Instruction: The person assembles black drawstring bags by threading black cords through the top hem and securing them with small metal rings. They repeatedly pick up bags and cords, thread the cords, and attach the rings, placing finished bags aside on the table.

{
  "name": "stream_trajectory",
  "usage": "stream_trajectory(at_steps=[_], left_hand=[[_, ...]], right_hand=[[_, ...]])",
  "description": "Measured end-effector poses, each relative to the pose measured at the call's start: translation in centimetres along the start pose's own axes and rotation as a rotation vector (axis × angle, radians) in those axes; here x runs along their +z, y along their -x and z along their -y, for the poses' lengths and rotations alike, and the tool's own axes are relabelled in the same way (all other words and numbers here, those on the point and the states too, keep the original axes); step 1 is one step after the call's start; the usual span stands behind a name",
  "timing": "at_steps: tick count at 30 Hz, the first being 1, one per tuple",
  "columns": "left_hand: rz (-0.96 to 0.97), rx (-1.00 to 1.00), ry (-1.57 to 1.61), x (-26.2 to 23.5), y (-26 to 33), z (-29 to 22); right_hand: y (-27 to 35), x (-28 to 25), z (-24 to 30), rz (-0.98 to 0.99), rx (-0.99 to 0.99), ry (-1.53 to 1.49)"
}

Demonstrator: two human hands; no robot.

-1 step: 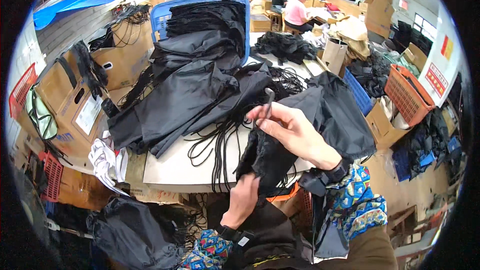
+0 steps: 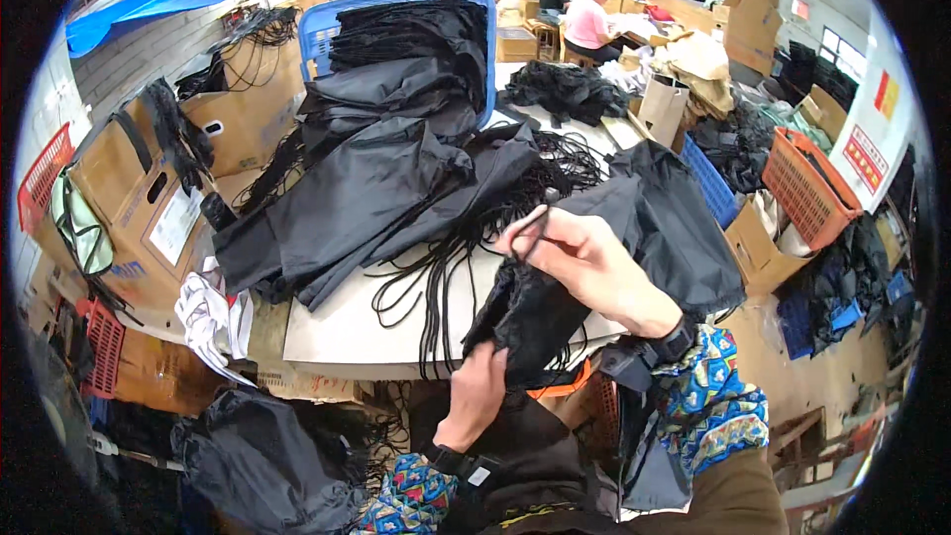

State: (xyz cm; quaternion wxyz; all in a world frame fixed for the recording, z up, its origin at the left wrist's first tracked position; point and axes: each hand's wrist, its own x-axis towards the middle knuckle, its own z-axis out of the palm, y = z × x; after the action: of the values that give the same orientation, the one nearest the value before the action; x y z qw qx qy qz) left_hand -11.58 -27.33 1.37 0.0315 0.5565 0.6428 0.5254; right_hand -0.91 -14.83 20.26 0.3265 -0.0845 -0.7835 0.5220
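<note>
My right hand [image 2: 594, 263] pinches a thin black cord [image 2: 538, 234] between thumb and fingers; a small dark grey end [image 2: 552, 196] sticks up above the fingertips. Whether that end is a tool or the cord itself is too small to tell. Below it, my left hand [image 2: 475, 391] is closed on the gathered edge of a black fabric drawstring bag [image 2: 535, 327], held at the table's front edge. Beside my right hand, another black bag [image 2: 674, 213] drapes over the table's right side. A heap of black bags [image 2: 367, 183] with loose cords [image 2: 426, 307] covers the white table [image 2: 337, 337].
A blue basket [image 2: 487, 20] packed with black fabric stands at the back of the table. Cardboard boxes [image 2: 129, 198] flank it on the left. An orange crate [image 2: 807, 188] is at the right. Farther back, a person in pink [image 2: 589, 25] sits at another table.
My right hand has shifted slightly right, and the dark end above its fingers has moved right and a little down. The left hand stays on the bag's edge, a little farther left.
</note>
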Motion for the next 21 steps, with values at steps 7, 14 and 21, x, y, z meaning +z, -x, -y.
stream_trajectory(at_steps=[7, 14, 21], left_hand=[[-0.136, -0.343, -0.179, -6.6, 0.5, 6.1], [-0.322, 0.120, -0.538, -7.2, -5.2, 0.4], [-0.213, -0.189, -0.022, -3.9, -13.4, 4.8]], right_hand=[[3.4, -15.2, 7.4, -0.848, -0.587, -0.284], [11.3, -16.2, 7.5, -1.092, -0.542, 0.188], [18.5, -16.2, 8.6, -1.376, -0.494, 0.745]])
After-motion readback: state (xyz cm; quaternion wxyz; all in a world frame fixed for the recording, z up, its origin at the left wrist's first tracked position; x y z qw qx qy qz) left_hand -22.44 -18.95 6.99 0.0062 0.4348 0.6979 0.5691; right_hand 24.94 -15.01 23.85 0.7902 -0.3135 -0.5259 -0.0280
